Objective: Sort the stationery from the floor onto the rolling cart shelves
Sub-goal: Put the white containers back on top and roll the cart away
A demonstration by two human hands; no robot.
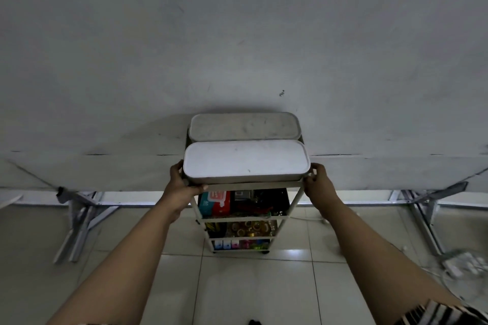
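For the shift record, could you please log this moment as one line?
left hand: grips cart top-left corner | right hand: grips top-right corner | top: two lidded white boxes | lower shelves: stocked

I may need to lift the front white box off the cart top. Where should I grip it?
Grip the front white box by its two short rounded ends, one hand from each side. It is long, lies flat, and the back box blocks the rear. The left hand and right hand already sit at the cart corners.
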